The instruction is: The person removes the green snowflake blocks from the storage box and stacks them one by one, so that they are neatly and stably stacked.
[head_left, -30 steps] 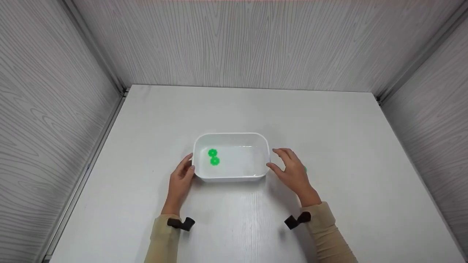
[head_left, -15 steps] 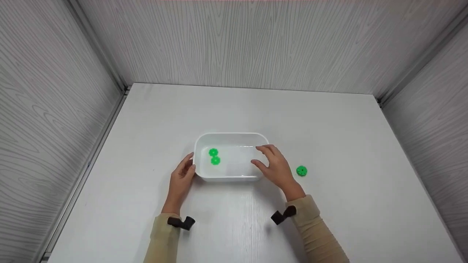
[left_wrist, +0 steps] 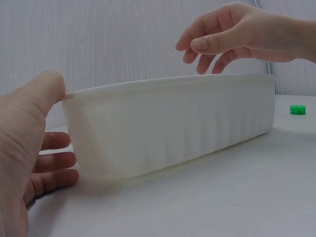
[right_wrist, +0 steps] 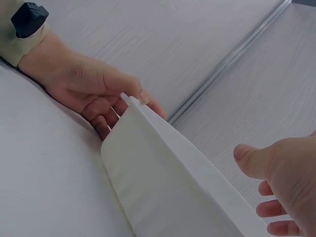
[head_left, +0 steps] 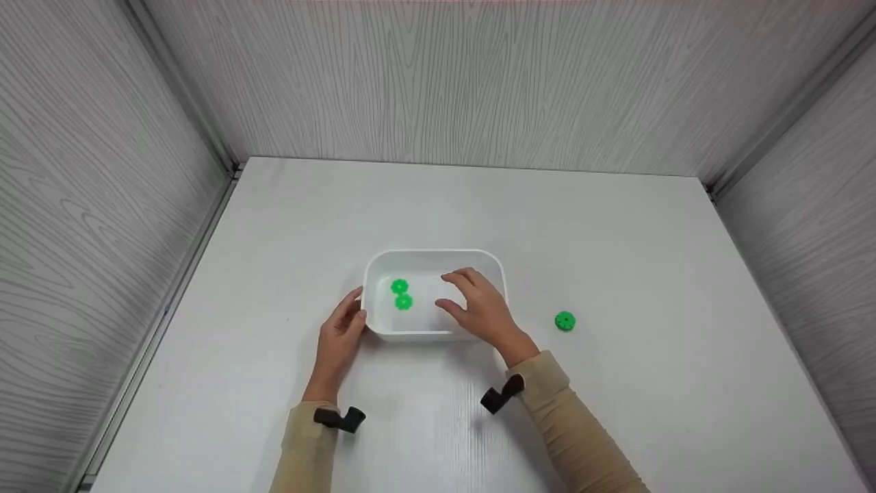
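Note:
A white rectangular plastic box (head_left: 438, 336) stands upright on the table, with two green flower-shaped pieces lying inside towards its left end, an upper piece (head_left: 399, 286) and a lower piece (head_left: 404, 302). My left hand (head_left: 339, 342) holds the box's left end; in the left wrist view its thumb (left_wrist: 49, 88) touches the rim and its curled fingers lie against the outer wall. Over the box's right half hovers my right hand (head_left: 479, 311), thumb and fingers spread apart and holding nothing. From the right wrist view, the box wall (right_wrist: 158, 168) hides the inside.
Right of the box, a green round notched piece (head_left: 565, 321) lies on the white table (head_left: 616, 226). A grey wood-grain panel (head_left: 438, 82) rises behind the table, with further panels at left and right. Each sleeve carries a small black wrist camera.
My right hand has moved left from beside the box to above its inside, uncovering the green piece on the table. My left hand stays at the box's left end.

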A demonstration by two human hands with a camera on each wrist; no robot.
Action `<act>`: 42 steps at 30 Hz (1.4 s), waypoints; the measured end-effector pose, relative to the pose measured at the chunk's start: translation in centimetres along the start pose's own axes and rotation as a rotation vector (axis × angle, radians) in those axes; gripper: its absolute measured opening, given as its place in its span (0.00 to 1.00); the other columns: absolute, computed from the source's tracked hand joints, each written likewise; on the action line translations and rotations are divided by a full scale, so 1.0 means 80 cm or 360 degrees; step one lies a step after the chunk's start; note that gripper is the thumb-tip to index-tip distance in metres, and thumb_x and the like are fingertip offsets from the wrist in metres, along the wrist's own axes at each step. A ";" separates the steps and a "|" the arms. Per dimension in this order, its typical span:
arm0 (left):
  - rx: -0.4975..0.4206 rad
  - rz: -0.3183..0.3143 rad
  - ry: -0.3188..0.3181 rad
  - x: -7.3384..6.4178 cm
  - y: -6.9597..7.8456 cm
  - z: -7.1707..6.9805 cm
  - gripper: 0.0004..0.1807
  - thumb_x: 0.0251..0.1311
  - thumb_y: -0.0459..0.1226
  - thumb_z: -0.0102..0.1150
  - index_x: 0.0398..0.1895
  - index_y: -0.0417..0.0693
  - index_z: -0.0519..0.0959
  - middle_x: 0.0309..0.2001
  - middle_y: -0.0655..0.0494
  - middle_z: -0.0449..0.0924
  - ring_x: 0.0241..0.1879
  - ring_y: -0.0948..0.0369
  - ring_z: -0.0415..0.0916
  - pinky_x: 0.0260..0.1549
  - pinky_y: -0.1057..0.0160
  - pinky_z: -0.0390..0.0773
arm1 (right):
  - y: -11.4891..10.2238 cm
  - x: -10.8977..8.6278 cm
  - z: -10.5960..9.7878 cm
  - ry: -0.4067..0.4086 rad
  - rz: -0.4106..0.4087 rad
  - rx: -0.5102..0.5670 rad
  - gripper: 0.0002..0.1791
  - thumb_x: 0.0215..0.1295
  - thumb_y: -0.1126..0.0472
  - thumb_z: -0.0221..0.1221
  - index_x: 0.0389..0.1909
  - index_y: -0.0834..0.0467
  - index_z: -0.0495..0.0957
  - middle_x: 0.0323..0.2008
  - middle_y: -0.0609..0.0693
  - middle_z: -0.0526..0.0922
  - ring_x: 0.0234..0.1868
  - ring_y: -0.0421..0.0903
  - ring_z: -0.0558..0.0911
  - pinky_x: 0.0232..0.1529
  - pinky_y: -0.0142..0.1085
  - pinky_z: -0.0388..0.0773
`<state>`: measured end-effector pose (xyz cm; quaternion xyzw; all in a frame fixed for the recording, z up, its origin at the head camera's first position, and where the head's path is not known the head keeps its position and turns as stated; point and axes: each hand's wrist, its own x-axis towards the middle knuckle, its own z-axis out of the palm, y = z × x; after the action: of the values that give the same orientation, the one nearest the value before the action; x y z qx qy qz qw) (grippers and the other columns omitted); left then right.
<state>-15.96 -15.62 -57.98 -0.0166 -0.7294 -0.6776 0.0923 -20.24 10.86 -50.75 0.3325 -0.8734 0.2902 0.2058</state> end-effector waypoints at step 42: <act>0.0027 -0.0001 -0.0018 0.002 -0.004 -0.002 0.22 0.65 0.43 0.53 0.63 0.63 0.69 0.51 0.46 0.76 0.48 0.54 0.74 0.42 0.66 0.75 | -0.009 0.066 0.073 -0.0876 0.0420 -0.0142 0.19 0.55 0.48 0.66 0.43 0.57 0.83 0.40 0.50 0.76 0.40 0.46 0.75 0.40 0.38 0.73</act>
<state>-16.12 -15.78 -58.23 -0.0195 -0.7357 -0.6713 0.0881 -24.37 4.22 -51.88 0.2728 -0.9439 0.1748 -0.0635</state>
